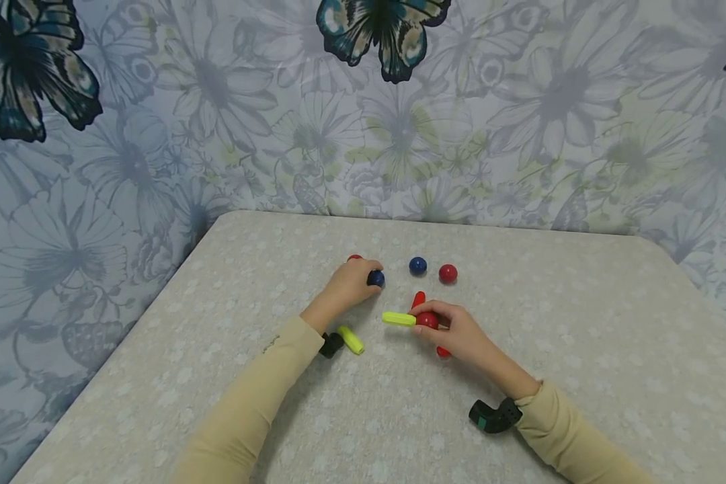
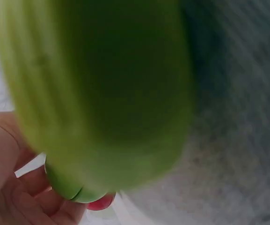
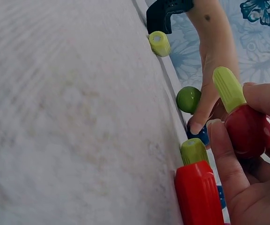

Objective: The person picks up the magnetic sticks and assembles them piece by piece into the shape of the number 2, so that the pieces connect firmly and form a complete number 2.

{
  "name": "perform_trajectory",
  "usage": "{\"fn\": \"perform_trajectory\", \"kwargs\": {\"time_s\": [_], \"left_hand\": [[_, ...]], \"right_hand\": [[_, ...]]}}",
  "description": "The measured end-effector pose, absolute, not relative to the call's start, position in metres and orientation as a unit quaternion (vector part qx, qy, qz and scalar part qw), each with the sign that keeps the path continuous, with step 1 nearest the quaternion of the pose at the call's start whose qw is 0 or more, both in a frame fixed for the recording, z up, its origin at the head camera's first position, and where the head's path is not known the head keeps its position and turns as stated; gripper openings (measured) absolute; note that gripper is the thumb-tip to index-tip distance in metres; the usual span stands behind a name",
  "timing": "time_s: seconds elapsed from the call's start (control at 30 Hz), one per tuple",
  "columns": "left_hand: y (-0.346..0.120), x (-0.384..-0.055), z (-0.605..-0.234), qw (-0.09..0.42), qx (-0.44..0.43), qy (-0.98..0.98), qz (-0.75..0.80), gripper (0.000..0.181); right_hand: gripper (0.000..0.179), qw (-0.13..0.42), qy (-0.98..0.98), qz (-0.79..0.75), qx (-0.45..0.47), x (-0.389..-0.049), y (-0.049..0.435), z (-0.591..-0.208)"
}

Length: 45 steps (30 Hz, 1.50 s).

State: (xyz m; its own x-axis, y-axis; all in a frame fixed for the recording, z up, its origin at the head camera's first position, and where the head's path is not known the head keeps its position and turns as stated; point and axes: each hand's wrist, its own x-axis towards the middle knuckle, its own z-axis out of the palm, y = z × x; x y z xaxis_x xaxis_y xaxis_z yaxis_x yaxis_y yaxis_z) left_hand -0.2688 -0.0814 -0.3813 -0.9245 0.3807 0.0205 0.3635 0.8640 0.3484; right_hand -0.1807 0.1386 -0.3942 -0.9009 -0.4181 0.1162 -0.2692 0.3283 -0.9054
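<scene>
My left hand reaches to the middle of the table, thumb and fingers around a blue ball. In the right wrist view its thumb lies against that blue ball, with a green ball beside the hand. A red ball peeks out behind the fingers. My right hand pinches a red ball with a ribbed yellow-green rod joined to it, pointing left in the head view. A red rod and another red end show around the right hand.
Farther back sit another blue ball and a red ball. A loose yellow-green rod lies by the left wrist and fills much of the left wrist view. Black wrist devices are on both wrists. A patterned wall stands behind the table.
</scene>
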Motion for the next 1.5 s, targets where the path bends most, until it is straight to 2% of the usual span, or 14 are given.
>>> {"fn": "perform_trajectory", "kwargs": {"time_s": [0.17,0.27,0.4,0.6,0.87,1.2,1.33,1.5], "left_hand": [[-0.081,-0.262,-0.375,-0.001,0.193,0.960,0.203,0.028],[-0.080,-0.259,-0.372,-0.004,0.212,0.959,0.189,0.034],[-0.077,-0.258,-0.373,0.025,0.255,0.950,0.177,0.051],[-0.074,-0.264,-0.380,0.049,0.262,0.943,0.200,0.041],[-0.079,-0.266,-0.383,0.026,0.250,0.929,0.273,0.038],[-0.085,-0.254,-0.378,0.028,0.239,0.878,0.415,0.037],[-0.092,-0.246,-0.377,0.047,0.228,0.845,0.482,0.040],[-0.103,-0.234,-0.377,0.095,0.213,0.812,0.535,0.042]], "right_hand": [[0.029,0.071,0.815,-0.540,-0.198,-0.183,0.141,-0.395],[0.027,0.063,0.819,-0.536,-0.196,-0.184,0.143,-0.394],[0.024,0.065,0.819,-0.533,-0.201,-0.178,0.140,-0.384],[0.024,0.074,0.813,-0.544,-0.194,-0.174,0.136,-0.376],[0.027,0.067,0.808,-0.552,-0.194,-0.186,0.142,-0.399],[0.029,0.073,0.815,-0.546,-0.179,-0.183,0.142,-0.392],[0.029,0.065,0.817,-0.545,-0.179,-0.187,0.144,-0.398],[0.028,0.061,0.814,-0.551,-0.174,-0.188,0.146,-0.396]]}}
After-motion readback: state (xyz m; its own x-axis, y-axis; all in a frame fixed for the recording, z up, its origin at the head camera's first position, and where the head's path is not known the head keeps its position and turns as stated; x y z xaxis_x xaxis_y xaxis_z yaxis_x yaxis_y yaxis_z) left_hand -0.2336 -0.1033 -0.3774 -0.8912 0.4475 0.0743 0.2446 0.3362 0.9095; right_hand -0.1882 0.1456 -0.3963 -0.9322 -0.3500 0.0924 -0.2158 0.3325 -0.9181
